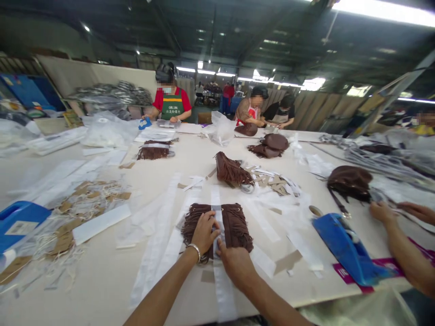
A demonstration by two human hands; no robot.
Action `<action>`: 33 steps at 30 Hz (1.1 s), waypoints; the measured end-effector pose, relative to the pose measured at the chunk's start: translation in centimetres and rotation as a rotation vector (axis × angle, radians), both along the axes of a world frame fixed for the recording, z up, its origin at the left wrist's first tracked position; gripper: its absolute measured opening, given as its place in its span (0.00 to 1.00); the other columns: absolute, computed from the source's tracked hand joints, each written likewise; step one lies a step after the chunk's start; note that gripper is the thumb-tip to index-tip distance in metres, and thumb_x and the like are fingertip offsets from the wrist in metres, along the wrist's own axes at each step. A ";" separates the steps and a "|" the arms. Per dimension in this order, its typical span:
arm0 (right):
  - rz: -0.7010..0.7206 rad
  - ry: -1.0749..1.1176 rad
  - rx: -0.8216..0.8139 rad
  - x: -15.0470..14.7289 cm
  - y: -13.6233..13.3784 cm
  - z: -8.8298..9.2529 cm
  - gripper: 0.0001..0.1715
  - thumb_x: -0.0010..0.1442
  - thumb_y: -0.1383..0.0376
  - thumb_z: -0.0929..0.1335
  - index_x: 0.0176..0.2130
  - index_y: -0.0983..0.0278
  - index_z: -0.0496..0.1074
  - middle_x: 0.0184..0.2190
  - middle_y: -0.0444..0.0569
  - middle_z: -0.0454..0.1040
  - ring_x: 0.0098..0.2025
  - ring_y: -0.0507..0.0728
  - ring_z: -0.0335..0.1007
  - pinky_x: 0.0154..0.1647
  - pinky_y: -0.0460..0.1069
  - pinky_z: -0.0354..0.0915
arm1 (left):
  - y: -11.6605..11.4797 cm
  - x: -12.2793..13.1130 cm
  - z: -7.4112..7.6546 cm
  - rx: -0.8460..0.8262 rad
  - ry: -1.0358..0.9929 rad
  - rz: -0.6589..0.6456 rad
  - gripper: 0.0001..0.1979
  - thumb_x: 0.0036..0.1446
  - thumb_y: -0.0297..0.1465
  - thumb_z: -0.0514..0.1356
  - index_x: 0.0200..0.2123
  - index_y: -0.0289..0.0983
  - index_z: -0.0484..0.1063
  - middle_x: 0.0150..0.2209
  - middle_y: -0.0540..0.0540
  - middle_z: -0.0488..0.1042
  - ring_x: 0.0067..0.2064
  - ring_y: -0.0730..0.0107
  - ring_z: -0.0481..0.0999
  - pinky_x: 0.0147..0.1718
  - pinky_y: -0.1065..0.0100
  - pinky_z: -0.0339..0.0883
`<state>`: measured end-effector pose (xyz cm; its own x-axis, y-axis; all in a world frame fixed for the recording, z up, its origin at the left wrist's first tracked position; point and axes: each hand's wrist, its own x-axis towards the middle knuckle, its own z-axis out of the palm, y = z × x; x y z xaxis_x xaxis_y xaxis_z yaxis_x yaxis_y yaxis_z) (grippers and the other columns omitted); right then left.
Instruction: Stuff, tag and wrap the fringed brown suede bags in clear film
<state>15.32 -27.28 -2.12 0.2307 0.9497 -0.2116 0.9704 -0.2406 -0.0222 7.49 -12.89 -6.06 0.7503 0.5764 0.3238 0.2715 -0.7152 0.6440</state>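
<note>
A dark brown fringed bag lies flat in front of me, with a long white strip running over its middle and down toward the table's near edge. My left hand, with a bracelet at the wrist, rests on the bag, its fingers apart and their tips on the strip. Close below it, my right hand is closed at the strip by the bag's lower edge, the thumb toward the left hand. What lies under the fingertips is partly hidden.
A blue tape dispenser stands at right, near a co-worker's hands. Another blue dispenser and a heap of tags lie left. Beyond are a fringed bag, paper scraps and several people.
</note>
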 end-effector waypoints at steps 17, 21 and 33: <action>0.045 0.060 0.433 8.7 9.0 1.8 0.20 0.69 0.56 0.58 0.53 0.62 0.68 0.48 0.53 0.73 0.50 0.58 0.67 0.52 0.50 0.59 | -2.3 -2.8 4.1 -0.026 0.017 0.176 0.14 0.66 0.29 0.48 0.46 0.40 0.72 0.59 0.42 0.65 0.62 0.62 0.62 0.63 0.54 0.54; 0.121 0.070 0.384 9.1 10.2 -0.5 0.22 0.70 0.56 0.57 0.55 0.63 0.67 0.53 0.55 0.70 0.55 0.60 0.63 0.55 0.53 0.57 | -5.4 -3.8 3.5 0.027 0.063 0.223 0.21 0.66 0.30 0.50 0.61 0.41 0.62 0.64 0.42 0.60 0.65 0.60 0.57 0.65 0.52 0.51; 0.116 0.091 0.405 11.4 10.7 -1.6 0.25 0.70 0.55 0.55 0.58 0.65 0.64 0.54 0.55 0.71 0.55 0.59 0.64 0.56 0.52 0.56 | -7.9 -4.6 1.6 -0.128 0.051 0.321 0.21 0.63 0.32 0.52 0.59 0.44 0.64 0.63 0.43 0.62 0.65 0.56 0.58 0.65 0.49 0.50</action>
